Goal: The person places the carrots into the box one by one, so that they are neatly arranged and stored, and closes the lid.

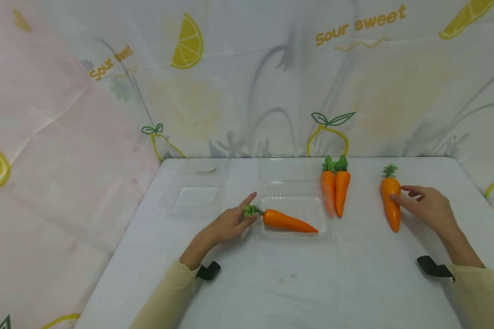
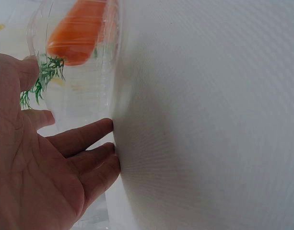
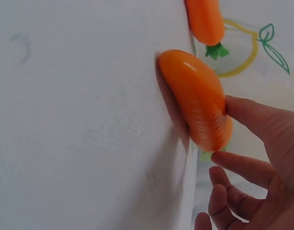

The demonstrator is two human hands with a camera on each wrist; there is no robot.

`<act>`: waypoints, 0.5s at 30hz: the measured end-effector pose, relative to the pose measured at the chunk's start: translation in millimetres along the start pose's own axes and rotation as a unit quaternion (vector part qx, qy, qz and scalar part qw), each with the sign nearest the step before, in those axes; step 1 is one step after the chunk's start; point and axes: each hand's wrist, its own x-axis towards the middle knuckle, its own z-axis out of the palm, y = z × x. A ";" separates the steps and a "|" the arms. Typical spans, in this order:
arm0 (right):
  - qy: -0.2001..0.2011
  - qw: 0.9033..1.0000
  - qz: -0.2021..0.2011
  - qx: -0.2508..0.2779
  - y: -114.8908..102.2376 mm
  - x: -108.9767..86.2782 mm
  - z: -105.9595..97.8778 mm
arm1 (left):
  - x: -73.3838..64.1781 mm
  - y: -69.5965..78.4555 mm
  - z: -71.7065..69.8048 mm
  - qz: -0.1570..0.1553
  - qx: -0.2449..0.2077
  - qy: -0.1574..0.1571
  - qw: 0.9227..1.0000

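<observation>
An orange toy carrot (image 1: 288, 221) with feathery green leaves lies in the base of an opened clear plastic clamshell box (image 1: 292, 202). My left hand (image 1: 230, 224) is at the box's left side, by the leaves; in the left wrist view its fingers are extended, with fingertips at the white table surface. On the right, another carrot (image 1: 391, 201) lies on the table. My right hand (image 1: 428, 208) has its thumb against this carrot and its index finger close by the leafy end, while the other fingers bend loosely. The wrist view shows no firm grasp.
Two more carrots (image 1: 342, 194) lie side by side just right of the box. A second clear plastic box (image 1: 197, 196) stands at the left of the white table (image 1: 251, 288). A lemon-print cloth (image 1: 238, 91) hangs behind the table's back edge.
</observation>
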 end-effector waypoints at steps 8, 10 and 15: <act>-0.065 0.998 0.015 -0.010 -4.8 2.4 -1.9 | -0.4 -1.5 0.6 0.004 0.004 0.002 1.000; -0.070 0.997 0.021 -0.011 -7.2 3.2 -1.9 | -0.5 -1.7 0.7 0.005 0.003 0.002 1.000; -0.075 0.997 0.023 -0.016 -12.1 4.9 -0.3 | -0.8 -0.9 0.3 0.006 0.003 0.001 1.000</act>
